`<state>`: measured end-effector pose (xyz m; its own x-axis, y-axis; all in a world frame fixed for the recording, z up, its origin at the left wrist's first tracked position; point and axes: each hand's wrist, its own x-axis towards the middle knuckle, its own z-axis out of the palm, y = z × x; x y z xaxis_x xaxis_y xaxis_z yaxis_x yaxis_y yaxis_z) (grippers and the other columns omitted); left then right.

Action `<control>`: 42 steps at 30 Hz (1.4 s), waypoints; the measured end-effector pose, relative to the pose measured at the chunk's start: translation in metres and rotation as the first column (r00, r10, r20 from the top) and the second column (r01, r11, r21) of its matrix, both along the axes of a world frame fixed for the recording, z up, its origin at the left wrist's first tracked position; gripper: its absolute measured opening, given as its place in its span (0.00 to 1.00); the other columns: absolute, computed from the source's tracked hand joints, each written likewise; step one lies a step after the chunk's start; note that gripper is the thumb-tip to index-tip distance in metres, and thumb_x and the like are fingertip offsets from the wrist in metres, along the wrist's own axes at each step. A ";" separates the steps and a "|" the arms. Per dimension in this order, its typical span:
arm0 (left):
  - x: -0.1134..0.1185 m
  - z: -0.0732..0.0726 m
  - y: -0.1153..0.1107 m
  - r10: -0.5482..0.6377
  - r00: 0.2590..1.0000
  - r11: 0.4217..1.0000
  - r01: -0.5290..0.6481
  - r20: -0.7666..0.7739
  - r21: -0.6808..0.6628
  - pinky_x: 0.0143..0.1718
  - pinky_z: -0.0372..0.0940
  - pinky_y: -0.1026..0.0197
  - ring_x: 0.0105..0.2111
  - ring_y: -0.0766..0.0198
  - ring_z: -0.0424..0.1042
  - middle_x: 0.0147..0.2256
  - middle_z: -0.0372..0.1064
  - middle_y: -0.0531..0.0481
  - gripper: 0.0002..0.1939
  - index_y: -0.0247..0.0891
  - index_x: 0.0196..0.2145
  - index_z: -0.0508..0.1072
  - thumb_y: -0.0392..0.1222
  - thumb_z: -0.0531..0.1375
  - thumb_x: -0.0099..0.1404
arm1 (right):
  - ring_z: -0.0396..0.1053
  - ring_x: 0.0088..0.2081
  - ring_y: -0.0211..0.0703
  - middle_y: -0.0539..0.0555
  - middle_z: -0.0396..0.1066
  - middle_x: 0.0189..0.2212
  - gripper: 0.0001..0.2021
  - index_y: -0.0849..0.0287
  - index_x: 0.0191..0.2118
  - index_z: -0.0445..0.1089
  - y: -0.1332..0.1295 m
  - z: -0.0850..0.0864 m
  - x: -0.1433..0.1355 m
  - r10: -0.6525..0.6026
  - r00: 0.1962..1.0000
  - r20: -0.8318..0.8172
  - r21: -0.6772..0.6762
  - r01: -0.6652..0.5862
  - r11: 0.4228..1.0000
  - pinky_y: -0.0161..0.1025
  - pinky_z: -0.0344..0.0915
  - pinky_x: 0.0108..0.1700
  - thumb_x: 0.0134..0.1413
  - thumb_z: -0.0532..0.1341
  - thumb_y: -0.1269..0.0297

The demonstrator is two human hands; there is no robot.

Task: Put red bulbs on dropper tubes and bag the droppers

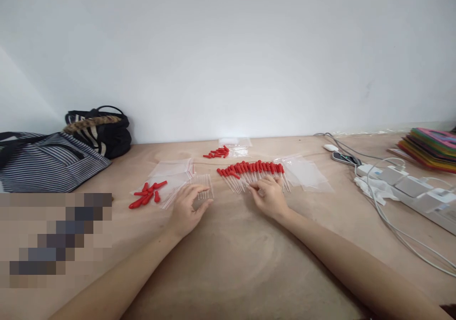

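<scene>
My left hand (188,208) is open, thumb and fingers apart, beside a few bare glass dropper tubes (205,183). A fanned row of glass droppers with red rubber bulbs (258,167) lies in the middle of the table. At the front of this row my right hand (268,194) has its fingers closed in a pinch. One slanted dropper (233,174) lies across the others, and its glass end runs to those fingertips. Several loose red bulbs (147,195) lie left of my left hand, partly on clear zip bags (169,172).
Farther back are more red bulbs (217,153) and a bag with glass tubes (238,151). Clear bags (308,175) lie right of the row. A power strip (409,184) with cables, coloured sheets (429,146), a striped bag (53,160) and a black bag (114,134) stand at the sides.
</scene>
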<state>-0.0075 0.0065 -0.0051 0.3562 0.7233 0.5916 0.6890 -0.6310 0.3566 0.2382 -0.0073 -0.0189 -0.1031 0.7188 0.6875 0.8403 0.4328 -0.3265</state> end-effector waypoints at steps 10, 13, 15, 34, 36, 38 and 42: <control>-0.057 0.001 0.016 0.503 0.811 0.857 -0.512 -0.298 0.054 0.43 0.55 0.49 0.42 0.48 0.62 0.39 0.67 0.44 0.14 0.39 0.37 0.72 0.49 0.55 0.56 | 0.64 0.34 0.45 0.56 0.72 0.25 0.10 0.61 0.26 0.68 0.043 0.011 -0.070 -0.335 0.935 0.119 -0.299 0.356 0.886 0.44 0.42 0.40 0.50 0.51 0.67; -0.061 0.010 0.018 0.548 0.743 0.803 -0.595 -0.384 -0.006 0.43 0.54 0.45 0.45 0.43 0.60 0.41 0.65 0.39 0.22 0.37 0.42 0.70 0.54 0.56 0.54 | 0.66 0.32 0.45 0.58 0.72 0.25 0.09 0.62 0.29 0.68 0.045 0.014 -0.076 -0.356 0.918 0.173 -0.349 0.395 0.850 0.44 0.42 0.40 0.50 0.51 0.67; -0.064 0.017 0.019 0.562 0.718 0.769 -0.636 -0.410 -0.058 0.42 0.53 0.43 0.46 0.40 0.58 0.42 0.64 0.36 0.26 0.37 0.43 0.70 0.58 0.55 0.53 | 0.66 0.30 0.45 0.58 0.71 0.25 0.09 0.63 0.30 0.66 0.044 0.014 -0.075 -0.363 0.911 0.198 -0.369 0.412 0.833 0.44 0.42 0.40 0.49 0.51 0.66; -0.080 0.030 0.018 0.649 0.570 0.712 -0.688 -0.503 0.139 0.35 0.55 0.45 0.38 0.43 0.62 0.31 0.67 0.38 0.18 0.38 0.23 0.76 0.52 0.53 0.56 | 0.64 0.39 0.50 0.62 0.72 0.32 0.12 0.64 0.31 0.72 0.045 0.021 -0.114 -0.192 0.956 0.220 -0.503 0.280 0.818 0.47 0.44 0.44 0.47 0.54 0.64; -0.079 0.028 0.020 0.651 0.582 0.724 -0.669 -0.487 0.169 0.35 0.56 0.45 0.39 0.43 0.62 0.32 0.68 0.40 0.15 0.38 0.24 0.75 0.49 0.53 0.56 | 0.64 0.38 0.50 0.63 0.72 0.31 0.11 0.65 0.31 0.72 0.046 0.022 -0.113 -0.197 0.954 0.225 -0.514 0.288 0.808 0.47 0.44 0.44 0.47 0.54 0.65; -0.075 0.025 0.020 0.629 0.650 0.765 -0.613 -0.426 0.195 0.36 0.58 0.46 0.38 0.46 0.63 0.32 0.68 0.41 0.13 0.37 0.25 0.74 0.46 0.53 0.55 | 0.65 0.38 0.50 0.63 0.72 0.31 0.11 0.65 0.31 0.72 0.044 0.024 -0.109 -0.191 0.953 0.234 -0.517 0.288 0.806 0.47 0.44 0.43 0.47 0.54 0.65; -0.051 0.016 0.012 0.317 0.907 0.942 -0.267 -0.276 0.205 0.40 0.60 0.54 0.35 0.55 0.65 0.29 0.67 0.44 0.12 0.36 0.26 0.71 0.44 0.52 0.58 | 0.63 0.39 0.50 0.63 0.72 0.31 0.10 0.65 0.30 0.72 0.035 0.025 -0.098 -0.127 0.955 0.267 -0.487 0.247 0.838 0.46 0.45 0.42 0.48 0.53 0.69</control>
<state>-0.0583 0.0187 0.0112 0.3220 0.7280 0.6053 0.9095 -0.4154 0.0158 0.1405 0.0272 0.0058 -0.0323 0.9804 0.1943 0.9625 0.0829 -0.2583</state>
